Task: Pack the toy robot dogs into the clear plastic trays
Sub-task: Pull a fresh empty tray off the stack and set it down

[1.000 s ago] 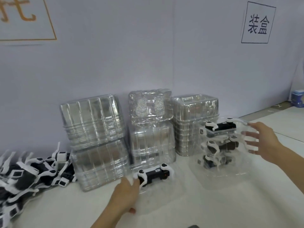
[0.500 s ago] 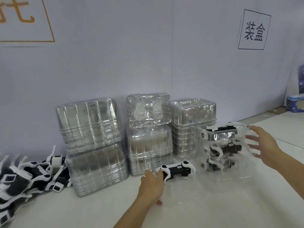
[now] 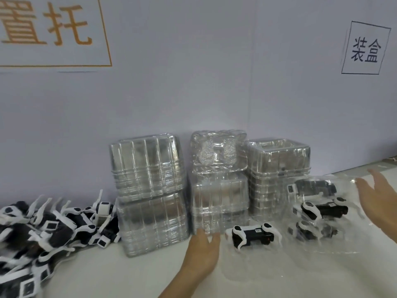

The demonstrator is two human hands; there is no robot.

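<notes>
L hand (image 3: 203, 249) w/ fingers flat against clear tray (image 3: 255, 261) holding one toy dog (image 3: 253, 234); R hand (image 3: 378, 203) spread open, empty, just right of the filled tray stack (image 3: 318, 211).

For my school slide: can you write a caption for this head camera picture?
Left hand slides a trayed toy robot dog toward the stacked filled trays by the open right hand.

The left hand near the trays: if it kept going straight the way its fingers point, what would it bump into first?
Probably the middle stack of clear trays; the left hand points up at its base, fingertips already about there. Depth is hard to judge.
</notes>
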